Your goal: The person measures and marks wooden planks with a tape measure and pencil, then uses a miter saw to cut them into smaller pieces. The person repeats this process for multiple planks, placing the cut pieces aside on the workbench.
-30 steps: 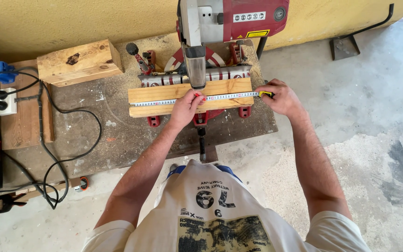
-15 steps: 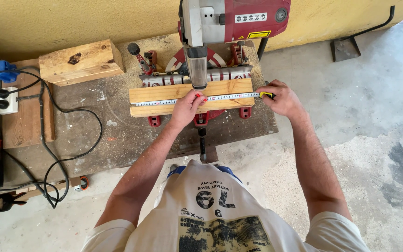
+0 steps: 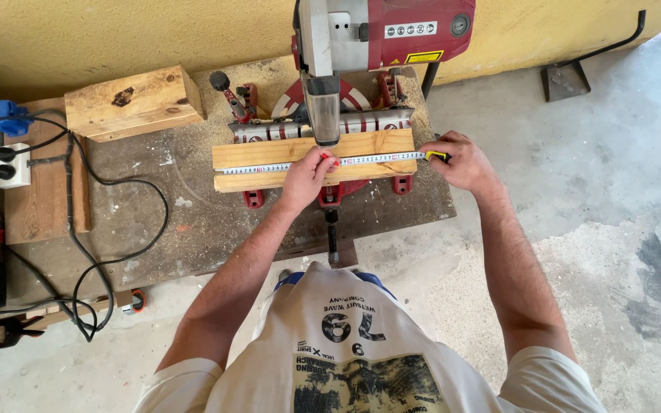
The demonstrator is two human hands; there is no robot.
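One wooden board (image 3: 269, 157) lies at twelve o'clock under one mitre saw (image 3: 376, 46). My left hand (image 3: 305, 177) pinches a red pencil (image 3: 329, 159) on one tape measure (image 3: 376, 160); my right hand (image 3: 462, 160) grips its case at two o'clock.

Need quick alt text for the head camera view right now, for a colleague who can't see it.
Seen from above, a person stretches a tape measure along a wooden board lying on a red mitre saw. The left hand presses the tape at mid-board with something red at the fingertips, and the right hand holds the tape's case at the board's right end.
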